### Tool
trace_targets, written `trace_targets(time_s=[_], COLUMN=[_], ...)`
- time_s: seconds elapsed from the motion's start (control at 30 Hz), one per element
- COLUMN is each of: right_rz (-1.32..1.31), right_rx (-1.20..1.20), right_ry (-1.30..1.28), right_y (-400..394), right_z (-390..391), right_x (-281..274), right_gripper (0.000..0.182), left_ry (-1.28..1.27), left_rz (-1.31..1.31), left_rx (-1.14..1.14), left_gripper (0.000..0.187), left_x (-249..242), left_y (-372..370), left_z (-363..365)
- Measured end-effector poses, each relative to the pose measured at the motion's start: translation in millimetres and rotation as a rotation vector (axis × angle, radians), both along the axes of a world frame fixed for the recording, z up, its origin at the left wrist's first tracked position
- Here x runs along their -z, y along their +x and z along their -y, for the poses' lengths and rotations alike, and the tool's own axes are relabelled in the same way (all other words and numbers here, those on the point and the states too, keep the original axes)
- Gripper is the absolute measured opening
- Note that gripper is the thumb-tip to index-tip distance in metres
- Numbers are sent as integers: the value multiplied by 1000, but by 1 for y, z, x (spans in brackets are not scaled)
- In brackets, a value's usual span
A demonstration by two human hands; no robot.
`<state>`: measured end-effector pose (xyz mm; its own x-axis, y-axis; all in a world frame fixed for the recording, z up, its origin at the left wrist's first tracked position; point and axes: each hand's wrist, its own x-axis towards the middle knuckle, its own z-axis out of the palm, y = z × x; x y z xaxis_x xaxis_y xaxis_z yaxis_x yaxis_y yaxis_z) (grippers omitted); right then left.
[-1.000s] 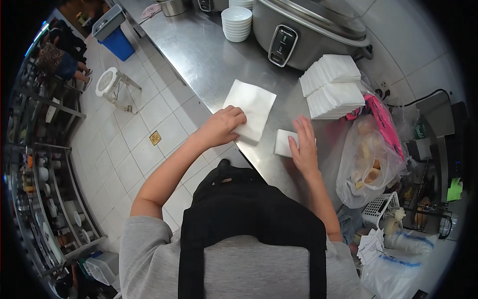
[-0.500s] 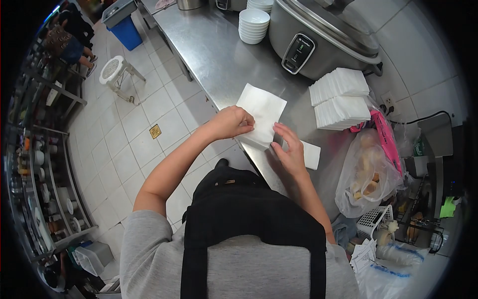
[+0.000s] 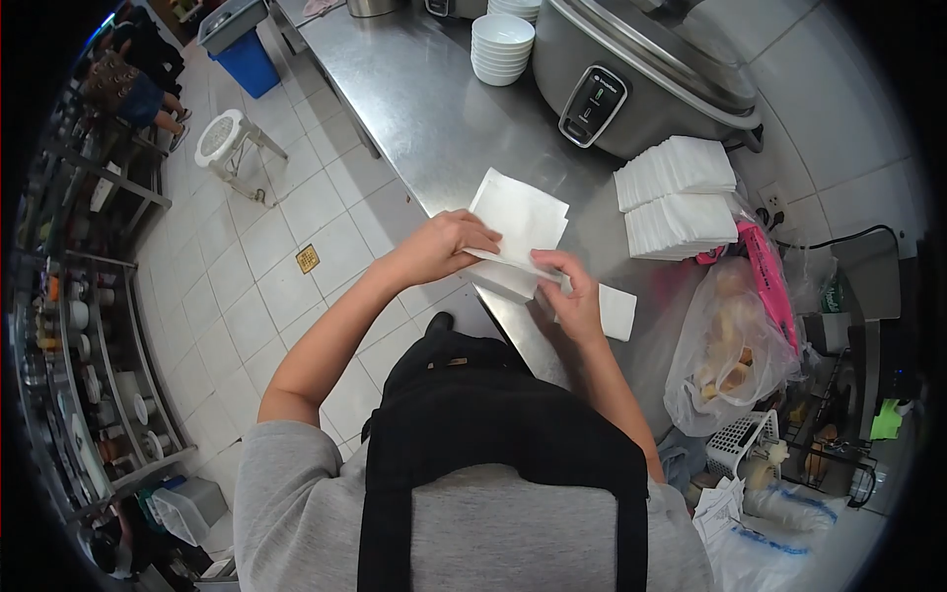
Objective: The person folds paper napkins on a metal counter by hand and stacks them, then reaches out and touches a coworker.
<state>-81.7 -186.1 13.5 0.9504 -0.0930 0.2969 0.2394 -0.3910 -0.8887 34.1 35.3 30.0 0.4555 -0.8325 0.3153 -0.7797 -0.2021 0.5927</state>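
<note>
A white napkin (image 3: 520,212) lies over a white stack (image 3: 505,280) at the front edge of the steel counter. At its left edge my left hand (image 3: 444,246) is closed, with the fingertips pinching the paper. My right hand (image 3: 572,292) grips the napkin's right edge between thumb and fingers. Just right of that hand a small folded napkin (image 3: 618,314) lies flat. Two piles of folded napkins (image 3: 681,202) sit further back on the counter, to the right.
A large grey cooker (image 3: 631,79) and stacked white bowls (image 3: 501,49) stand at the back of the steel counter (image 3: 395,89). At right lies a plastic bag of bread (image 3: 730,365). A white stool (image 3: 237,148) stands on the floor; a person (image 3: 128,89) is beyond it.
The napkin's near edge has lifted off the stack and a fold shows across it. My right hand's fingers have closed onto its right edge, and my left fingers have shifted slightly.
</note>
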Motion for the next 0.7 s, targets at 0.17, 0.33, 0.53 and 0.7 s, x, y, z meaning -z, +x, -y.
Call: trace_targets(time_s=[0.17,0.33,0.53,0.7], right_rz=[-97,-181,-295,-292], right_rx=[8,179,261,337], right_ry=[11,211,129,-77], right_y=[5,29,47,51], right_z=[5,-1,11,7], right_x=[20,23,44,30], right_gripper=[15,19,23,25], left_ry=[134,95,81,-20], left_rz=[-445,-522,-340,-228], left_rx=[-213,-411,-617,-663], left_gripper=[22,30,33,31], left_x=[-8,11,11,24], left_y=[-10,2,-2,-4], left_z=[-3,10,23,28])
